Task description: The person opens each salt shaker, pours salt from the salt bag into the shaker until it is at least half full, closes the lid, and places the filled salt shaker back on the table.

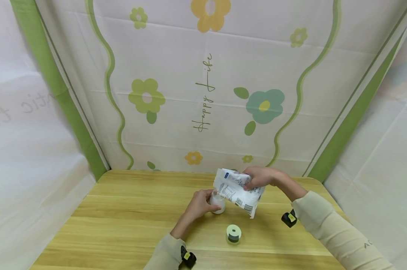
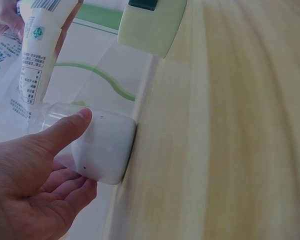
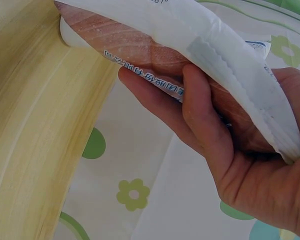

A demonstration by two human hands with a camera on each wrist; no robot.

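My left hand (image 1: 200, 205) grips a small clear jar (image 1: 218, 204) standing on the wooden table, thumb on one side and fingers on the other. White contents show through its wall (image 2: 107, 145) in the left wrist view. My right hand (image 1: 260, 177) holds a printed white plastic bag (image 1: 235, 189), tilted, with its left end right at the jar's mouth. In the right wrist view, fingers (image 3: 197, 100) curl against the bag (image 3: 210, 45), whose printed film has a pinkish picture. Whatever passes between bag and jar is hidden.
A pale yellow-green round lid-like piece (image 1: 233, 233) with a dark tab stands on the table (image 1: 139, 210) in front of the jar. Behind the table's far edge hangs a white curtain (image 1: 176, 112) with flowers, and more cloth hangs at both sides.
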